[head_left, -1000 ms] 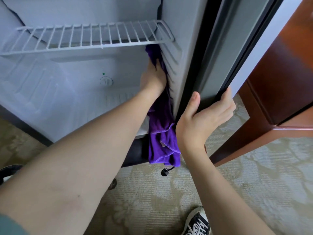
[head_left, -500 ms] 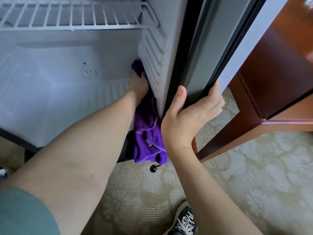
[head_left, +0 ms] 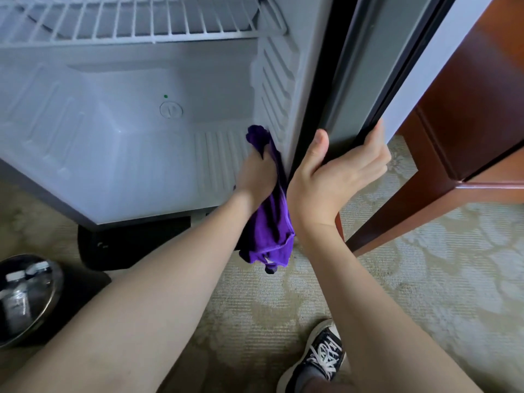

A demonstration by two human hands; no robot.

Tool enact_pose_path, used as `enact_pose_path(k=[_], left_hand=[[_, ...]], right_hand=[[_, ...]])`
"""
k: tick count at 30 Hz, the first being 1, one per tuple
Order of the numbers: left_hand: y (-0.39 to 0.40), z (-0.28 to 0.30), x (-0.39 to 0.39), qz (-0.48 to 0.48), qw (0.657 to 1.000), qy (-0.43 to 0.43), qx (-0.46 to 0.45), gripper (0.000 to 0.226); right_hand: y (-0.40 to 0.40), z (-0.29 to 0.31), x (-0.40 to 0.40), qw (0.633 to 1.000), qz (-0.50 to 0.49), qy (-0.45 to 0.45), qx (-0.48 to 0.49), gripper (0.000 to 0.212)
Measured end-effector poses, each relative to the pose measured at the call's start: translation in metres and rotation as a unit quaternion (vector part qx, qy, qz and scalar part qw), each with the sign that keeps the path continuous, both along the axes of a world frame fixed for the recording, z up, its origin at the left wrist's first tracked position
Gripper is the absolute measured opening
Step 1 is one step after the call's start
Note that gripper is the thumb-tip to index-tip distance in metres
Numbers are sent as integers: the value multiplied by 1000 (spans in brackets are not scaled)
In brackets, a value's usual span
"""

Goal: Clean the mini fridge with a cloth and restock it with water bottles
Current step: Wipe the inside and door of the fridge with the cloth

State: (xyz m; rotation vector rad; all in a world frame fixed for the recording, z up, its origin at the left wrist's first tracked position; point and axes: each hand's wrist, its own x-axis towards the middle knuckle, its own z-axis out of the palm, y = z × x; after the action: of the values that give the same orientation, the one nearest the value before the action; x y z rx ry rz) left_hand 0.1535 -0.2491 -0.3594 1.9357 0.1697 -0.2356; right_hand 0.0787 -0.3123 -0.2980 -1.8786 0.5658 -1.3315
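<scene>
Now left hand (head_left: 256,177) grips purple cloth (head_left: 272,222), pressing it vs. fridge's (head_left: 127,154) inner right wall, low down near floor of the cavity; rest of cloth hangs past front edge. Right hand (head_left: 334,180) holds the wall's front edge, thumb up, fingers wrapped round outer side. Wire shelf (head_left: 136,24) sits above. Bottles (head_left: 19,290) lie in metal bowl (head_left: 55,290) on carpet (head_left: 411,273), lower left. Shoe (head_left: 317,361) at btm.

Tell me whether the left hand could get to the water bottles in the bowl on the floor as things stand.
Probably yes. The bowl with the water bottles sits on the floor on the left, open-topped, nothing over it. But the left hand grips the purple cloth against the fridge wall, so it must let go first.
</scene>
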Motion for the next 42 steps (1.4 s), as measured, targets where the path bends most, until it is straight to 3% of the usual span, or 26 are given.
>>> enact_pose_path(k=[6, 10, 13, 19, 22, 29, 42], left_hand=[[-11, -5, -50, 37, 995, -44, -85, 29], [-18, -9, -70, 55, 982, -58, -171, 37], [-17, -3, -59, 70, 974, -51, -210, 25], [-7, -7, -20, 38, 983, -47, -175, 24], [-9, -15, 6, 51, 990, -42, -126, 41], [-11, -17, 56, 66, 998, -16, -15, 48], [3, 1, 109, 61, 996, -14, 59, 42]], right_hand=[[3, 4, -2, 1000, -4, 2, 10, 64], [1, 4, -4, 1000, 0, 6, 8, 63], [1, 3, -4, 1000, 11, 6, 16, 63], [-1, 1, 0, 1000, 1, -10, 19, 63], [-4, 0, 2, 1000, -2, -12, 11, 62], [-10, -1, 10, 1000, -15, -16, 7, 62], [-17, -3, 12, 1000, -9, -19, -12, 63]])
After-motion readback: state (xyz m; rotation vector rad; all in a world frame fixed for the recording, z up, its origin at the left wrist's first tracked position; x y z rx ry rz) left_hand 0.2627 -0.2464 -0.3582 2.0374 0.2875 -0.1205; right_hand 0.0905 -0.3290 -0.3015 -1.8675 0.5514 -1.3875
